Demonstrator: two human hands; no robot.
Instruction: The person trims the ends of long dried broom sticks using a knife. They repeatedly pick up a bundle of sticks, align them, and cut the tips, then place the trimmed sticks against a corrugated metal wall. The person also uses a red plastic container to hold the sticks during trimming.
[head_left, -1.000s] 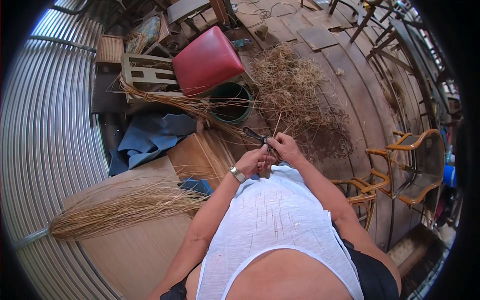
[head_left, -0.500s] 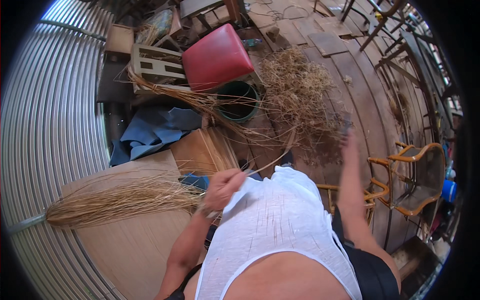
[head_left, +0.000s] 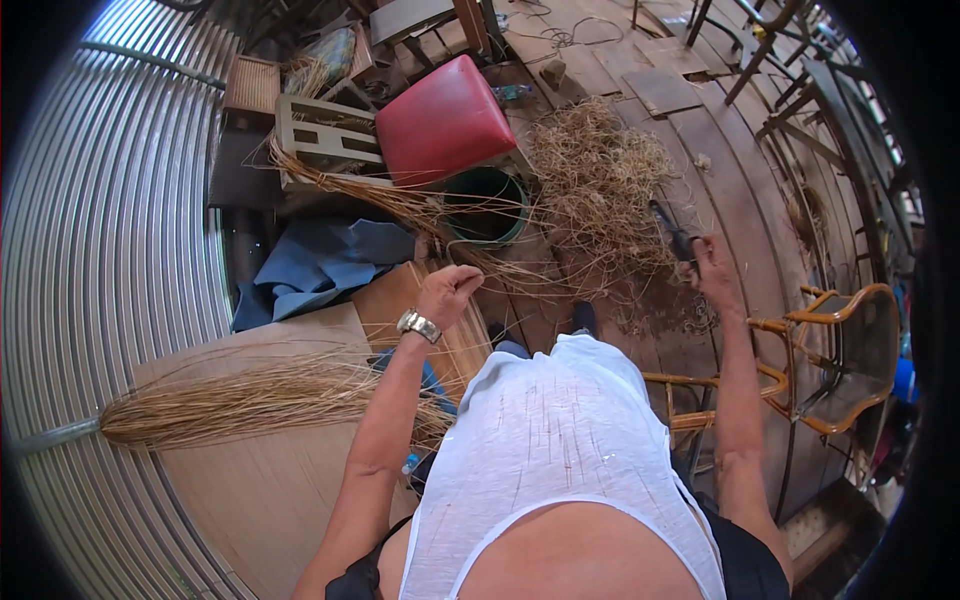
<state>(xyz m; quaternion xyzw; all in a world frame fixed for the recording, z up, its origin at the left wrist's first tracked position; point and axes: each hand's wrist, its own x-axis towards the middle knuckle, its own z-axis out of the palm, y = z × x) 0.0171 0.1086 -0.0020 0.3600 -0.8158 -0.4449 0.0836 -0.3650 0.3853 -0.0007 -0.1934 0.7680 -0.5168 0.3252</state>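
Right hand [head_left: 712,268] grips a dark tool [head_left: 672,233]; blade end too small to tell its kind. Left hand [head_left: 447,292] curled, palm side hidden; can't tell if it pinches a strand. Legs and feet hidden under the white shirt [head_left: 555,440]. Bundle [head_left: 250,398] partly behind the left forearm. Chair [head_left: 840,350] fades into the dark rim. Green bucket [head_left: 487,205] half under the red cushion [head_left: 445,120].

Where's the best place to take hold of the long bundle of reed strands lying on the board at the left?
Probably the bundle of reed strands at its tight left end, from above: there the strands gather into one narrow neck, while the right end fans out loose near the left hand's forearm.
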